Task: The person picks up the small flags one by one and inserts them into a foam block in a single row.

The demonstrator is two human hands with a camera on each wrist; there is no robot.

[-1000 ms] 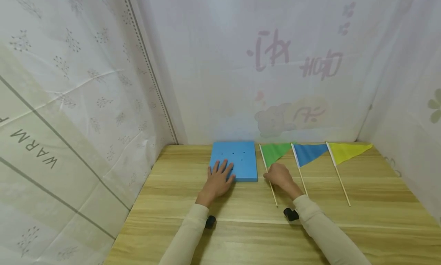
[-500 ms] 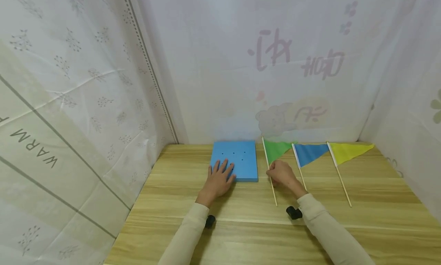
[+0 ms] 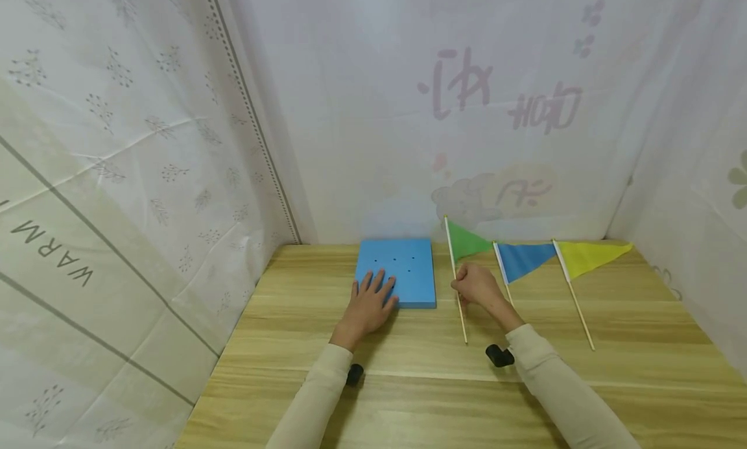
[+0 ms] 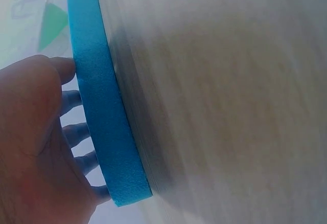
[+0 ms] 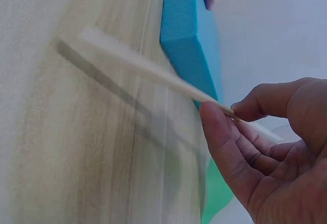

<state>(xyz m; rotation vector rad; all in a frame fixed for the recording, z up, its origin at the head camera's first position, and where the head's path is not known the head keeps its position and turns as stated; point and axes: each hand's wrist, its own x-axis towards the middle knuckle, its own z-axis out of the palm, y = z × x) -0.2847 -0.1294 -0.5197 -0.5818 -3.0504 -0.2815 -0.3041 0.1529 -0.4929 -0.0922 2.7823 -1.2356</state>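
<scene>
My left hand [image 3: 367, 309] rests with fingers spread on the front left of a blue foam block [image 3: 417, 287], whose top has several small dark holes; some are covered by the fingers. To the right of the block, my right hand [image 3: 478, 285] pinches the thin wooden stick of a green pennant flag [image 3: 467, 241] between thumb and fingers. The stick tilts, its cloth end raised, and in the right wrist view its lower stick [image 5: 148, 70] hangs over the table with a shadow beside it. A blue pennant flag [image 3: 525, 259] lies just right of that hand.
Farther right, a yellow pennant flag [image 3: 589, 257] lies on the wooden table [image 3: 408, 403]. Patterned curtains [image 3: 362, 111] hang behind and on both sides. Each wrist carries a small black camera [image 3: 499, 355].
The right hand has lifted the green flag: its top end rose from table level and the stick stands steeper. The left hand stays on the foam block.
</scene>
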